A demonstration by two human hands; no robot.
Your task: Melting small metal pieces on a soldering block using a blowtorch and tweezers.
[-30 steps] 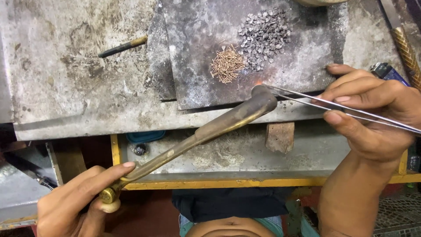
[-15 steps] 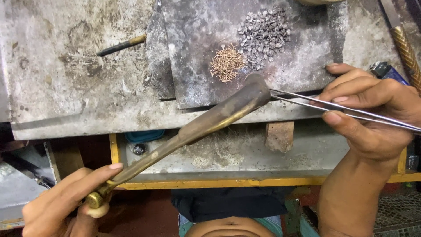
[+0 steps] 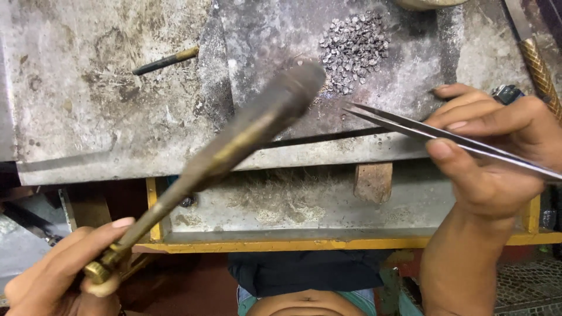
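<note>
- Brass-coloured and long, the blowpipe tool (image 3: pixel 234 146) slants from lower left up to the middle of the view; its dark, thick tip hangs blurred above the grey slab (image 3: pixel 263 47).
- Left hand (image 3: pixel 55 275) closes its fingers round the tool's lower, knobbed end, in front of the worktop (image 3: pixel 88 117) edge.
- Right hand (image 3: pixel 497 152) pinches a pair of steel tweezers (image 3: pixel 421 131) between thumb and fingers; the closed points aim left and end just right of the tool's tip, over the slab's near edge.
- Small grey metal bits lie in a pile (image 3: pixel 354 50) on the slab, above the tweezer points and well apart from both hands.
- Further left on the stained worktop rests a thin dark rod with a brass end (image 3: pixel 165 61), untouched.
- At the far right edge a tool with a woven-pattern brass handle (image 3: pixel 538 70) lies beside the right hand's knuckles.
- Under the worktop run a yellow-edged tray (image 3: pixel 328 240) and a small wooden block (image 3: pixel 373 181).
</note>
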